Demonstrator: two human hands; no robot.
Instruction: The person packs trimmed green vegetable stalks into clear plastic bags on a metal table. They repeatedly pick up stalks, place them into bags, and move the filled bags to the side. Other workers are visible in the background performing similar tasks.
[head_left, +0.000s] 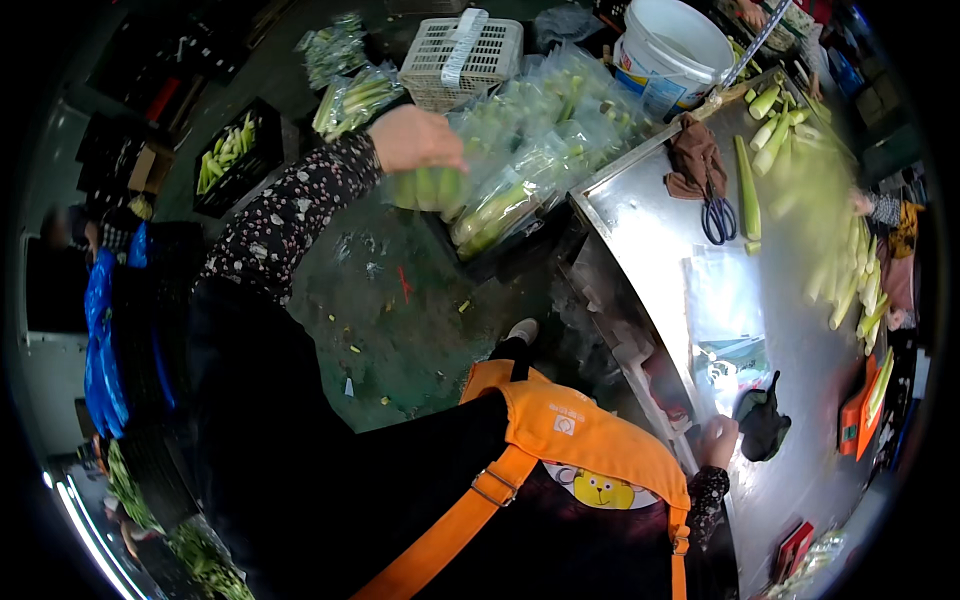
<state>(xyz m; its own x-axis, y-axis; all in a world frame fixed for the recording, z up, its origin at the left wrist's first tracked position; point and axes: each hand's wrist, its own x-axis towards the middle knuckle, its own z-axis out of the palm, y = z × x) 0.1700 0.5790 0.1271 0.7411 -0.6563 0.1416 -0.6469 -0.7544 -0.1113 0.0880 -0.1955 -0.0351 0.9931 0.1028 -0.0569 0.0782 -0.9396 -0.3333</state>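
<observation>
At upper centre, my left hand (420, 141) is closed on the top of a bag of green stalks (427, 187), blurred, beside a black crate (487, 266). Clear bags of pale green vegetable stalks (502, 206) are heaped in and above that crate. My right hand (718, 442) is at the near edge of the metal table (780, 315), fingers bent, next to a dark cloth item (763, 420); whether it holds anything cannot be told. Flat clear plastic bags (726, 300) lie beyond it, and scissors (718, 220) rest against a brown cloth (696, 159).
A white plastic basket (461, 64) and a white bucket (675, 56) stand beyond the bags. Loose stalks (832, 247) and an orange scale (856, 409) are on the table. A co-worker's hand (862, 202) is across it. Another stalk crate (236, 157) stands left.
</observation>
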